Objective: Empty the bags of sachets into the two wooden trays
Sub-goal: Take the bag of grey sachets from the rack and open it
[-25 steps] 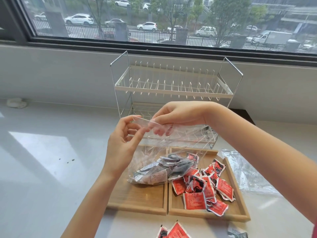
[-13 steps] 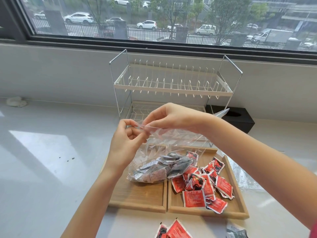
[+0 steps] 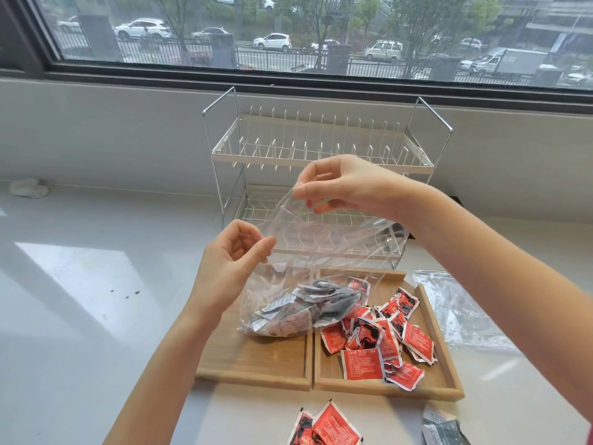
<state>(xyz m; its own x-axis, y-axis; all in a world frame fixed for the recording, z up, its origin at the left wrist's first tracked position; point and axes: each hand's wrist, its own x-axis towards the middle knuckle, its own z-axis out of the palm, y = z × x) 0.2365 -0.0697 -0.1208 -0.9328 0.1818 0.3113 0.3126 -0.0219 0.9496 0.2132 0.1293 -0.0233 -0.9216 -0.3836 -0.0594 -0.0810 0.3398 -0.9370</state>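
Observation:
A clear plastic bag (image 3: pixel 308 252) with several grey sachets (image 3: pixel 308 309) at its bottom rests over the left wooden tray (image 3: pixel 256 364). My left hand (image 3: pixel 231 261) pinches the near side of the bag's mouth. My right hand (image 3: pixel 346 187) pinches the far side higher up, and the mouth is pulled apart between them. The right wooden tray (image 3: pixel 433 383) holds a pile of red sachets (image 3: pixel 378 338).
A white two-tier dish rack (image 3: pixel 321 149) stands behind the trays against the wall. An empty clear bag (image 3: pixel 459 313) lies right of the trays. Loose red sachets (image 3: pixel 324 427) and a grey sachet (image 3: pixel 442 428) lie on the counter in front. A window runs along the back.
My hands have drawn apart, the right one rising and the left staying low, so the bag's mouth has come apart from pinched together to wide.

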